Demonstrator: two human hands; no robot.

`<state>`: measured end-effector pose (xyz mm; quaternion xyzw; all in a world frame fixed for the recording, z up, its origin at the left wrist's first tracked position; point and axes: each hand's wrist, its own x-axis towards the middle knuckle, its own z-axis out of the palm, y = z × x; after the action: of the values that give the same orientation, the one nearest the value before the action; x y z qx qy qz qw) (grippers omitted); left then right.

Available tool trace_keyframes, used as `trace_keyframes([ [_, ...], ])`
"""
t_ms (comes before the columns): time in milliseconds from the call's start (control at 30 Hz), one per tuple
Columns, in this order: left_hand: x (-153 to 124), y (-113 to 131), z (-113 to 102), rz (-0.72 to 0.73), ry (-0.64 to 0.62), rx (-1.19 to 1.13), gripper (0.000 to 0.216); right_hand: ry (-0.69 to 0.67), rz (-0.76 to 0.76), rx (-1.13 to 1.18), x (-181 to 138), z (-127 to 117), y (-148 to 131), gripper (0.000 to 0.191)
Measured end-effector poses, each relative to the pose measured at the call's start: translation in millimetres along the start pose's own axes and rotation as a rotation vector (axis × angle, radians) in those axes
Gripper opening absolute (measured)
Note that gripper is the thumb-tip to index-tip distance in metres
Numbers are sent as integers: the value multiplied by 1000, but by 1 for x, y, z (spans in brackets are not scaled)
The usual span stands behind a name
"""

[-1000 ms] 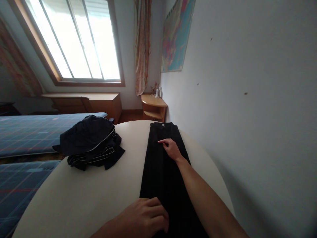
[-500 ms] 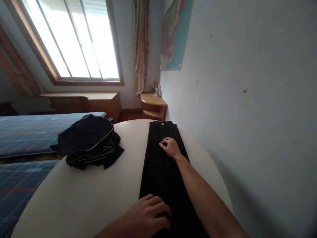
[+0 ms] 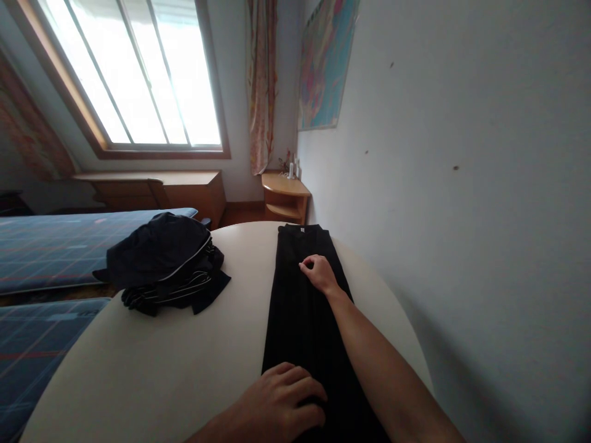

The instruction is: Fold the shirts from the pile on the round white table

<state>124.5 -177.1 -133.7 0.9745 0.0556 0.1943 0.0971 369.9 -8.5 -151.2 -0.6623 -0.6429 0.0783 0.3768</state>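
Observation:
Long black trousers point(image 3: 295, 307) lie lengthwise on a round cream table point(image 3: 198, 363), their waist end with a small white label at the far edge. Over the upper part of the trousers, my right hand point(image 3: 318, 272) has thumb and forefinger closed in a pinch; what is between the tips, if anything, is too small to make out. My left hand point(image 3: 289, 400) is nearer to me, palm down over the lower part, its fingers loosely bent and the thumb apart from them. A crumpled heap of dark clothes point(image 3: 161, 258) with white piping sits at the table's left.
A white wall point(image 3: 438, 246) runs along the table's right side. Plaid mattresses point(image 3: 50, 252) are on the left. Beyond the table stand a wooden desk point(image 3: 194, 184) under the window and a corner shelf point(image 3: 284, 184).
My left hand has shifted slightly right over the trousers. My right thumb and fingers have drawn into a tighter pinch, almost in the same spot. The clothes heap has stayed put.

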Motion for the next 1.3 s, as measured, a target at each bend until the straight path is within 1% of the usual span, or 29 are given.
trace_keyframes([
  [100, 0, -1, 2, -3, 6, 6, 6, 5, 21, -6, 0, 0, -1, 22],
  [133, 0, -1, 2, -14, -11, 12, 7, -1, 24, -8, 0, 0, 0, 21],
  [167, -1, -1, 3, -32, -37, 21, 13, -11, 23, -8, 1, 0, 1, 20],
  [267, -3, -1, 3, -93, -121, 71, 53, -46, 4, 6, 3, -1, 6, 17],
  [300, -4, -2, 3, -101, -143, 92, 63, -57, -1, 14, 5, -3, 9, 19],
  [333, -5, -2, 3, -102, -160, 109, 67, -69, -5, 23, 7, -6, 12, 22],
  [400, -7, -3, 4, -86, -159, 132, 63, -101, -13, 35, 10, -12, 19, 28],
  [500, -8, -4, 7, -41, -83, 143, 44, -163, -56, 29, 13, -23, 29, 27],
  [633, -4, -2, 9, 106, 23, 141, 22, -224, -157, -17, 11, -31, 36, 26],
  [733, 1, 1, 6, 172, 35, 152, 18, -246, -214, -54, 7, -33, 39, 26],
  [933, 7, 7, 1, 195, -28, 181, 11, -264, -318, -103, 1, -34, 43, 19],
  [1067, 11, 12, 1, 215, -49, 193, 10, -245, -358, -130, -1, -33, 44, 13],
  [1300, 10, 10, -7, 280, -51, 148, 10, -188, -399, -129, -4, -29, 43, 15],
])
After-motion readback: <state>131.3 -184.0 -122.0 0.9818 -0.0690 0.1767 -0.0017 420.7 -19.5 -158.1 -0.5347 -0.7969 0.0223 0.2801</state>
